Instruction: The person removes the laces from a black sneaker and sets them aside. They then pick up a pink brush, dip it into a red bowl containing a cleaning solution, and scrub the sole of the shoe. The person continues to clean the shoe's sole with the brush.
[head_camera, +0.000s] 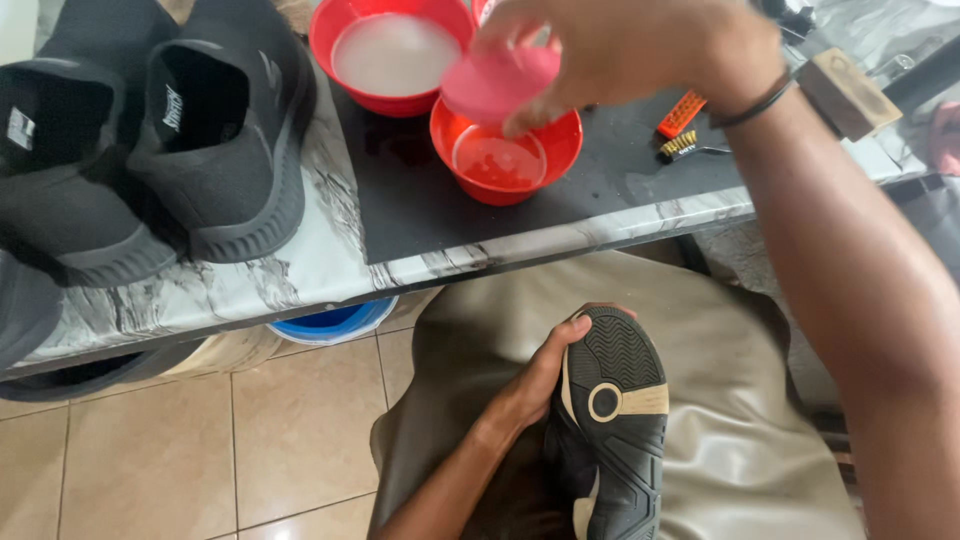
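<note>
Pink brush (500, 80) and shoe (610, 420) gripped in hands, above marble-patterned table (320, 260), tiled floor (150, 460).

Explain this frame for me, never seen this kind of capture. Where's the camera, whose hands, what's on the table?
There is one picture, taken by a camera worn on a person's head and looking down at their own bare hands and lap. No machine is involved.

The left hand grips a black shoe on the lap, turned sole up. The right hand reaches forward holding a pink brush over a small red bowl of clear liquid.

On the marble-patterned table lies a dark mat, which carries that bowl and a larger red bowl of cloudy liquid. A pair of black shoes stands at the left. An orange-handled brush and a wooden block lie at the right.
</note>
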